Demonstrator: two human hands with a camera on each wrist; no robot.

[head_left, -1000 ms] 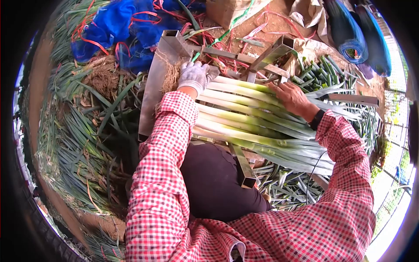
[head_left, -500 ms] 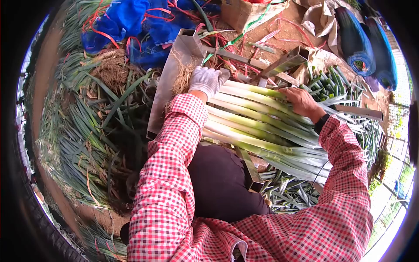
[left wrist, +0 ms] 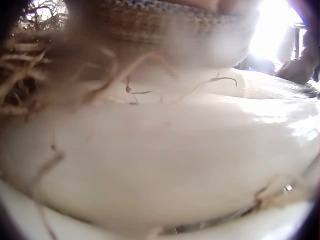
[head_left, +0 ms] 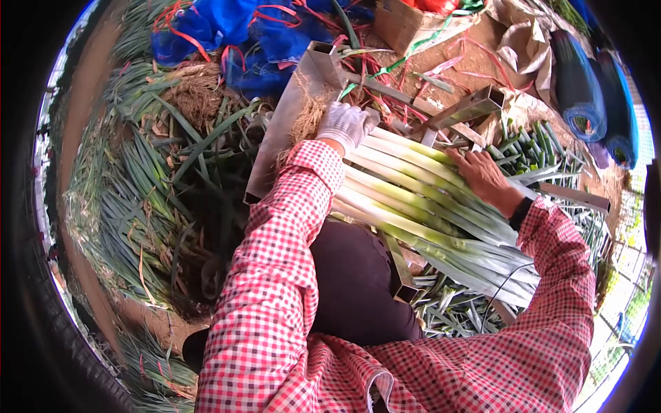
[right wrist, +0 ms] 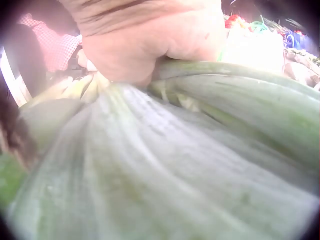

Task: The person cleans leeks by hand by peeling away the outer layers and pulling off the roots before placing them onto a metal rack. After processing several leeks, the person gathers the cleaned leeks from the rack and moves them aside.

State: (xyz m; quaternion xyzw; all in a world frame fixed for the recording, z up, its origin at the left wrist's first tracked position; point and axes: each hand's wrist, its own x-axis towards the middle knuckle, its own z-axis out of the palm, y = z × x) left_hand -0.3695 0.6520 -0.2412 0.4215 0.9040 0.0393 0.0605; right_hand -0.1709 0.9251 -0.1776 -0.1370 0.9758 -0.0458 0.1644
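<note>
A row of several leeks (head_left: 406,186) lies side by side across a metal frame, white shafts to the left and green leaves to the right. My gloved left hand (head_left: 344,125) has its fingers curled over the farthest leek, close to the roots (head_left: 308,117). In the left wrist view a white shaft (left wrist: 165,150) fills the picture below the cuff. My bare right hand (head_left: 482,175) rests on the far side of the green part, fingers extended over it. The right wrist view has its palm (right wrist: 145,40) against the leaves (right wrist: 150,165); the fingertips are hidden.
A metal end plate (head_left: 286,127) stands beside the roots, and square-tube posts (head_left: 475,107) rise behind the row. Heaps of leeks (head_left: 138,206) lie at left, with cut leaves (head_left: 447,303) below. Blue netting (head_left: 206,31), red twine and a cardboard box (head_left: 420,27) are farther back.
The head view has shifted, so the scene sits farther right and a little lower. My left hand stays at the root end; the right hand's fingers look more extended over the far leek than half a second ago.
</note>
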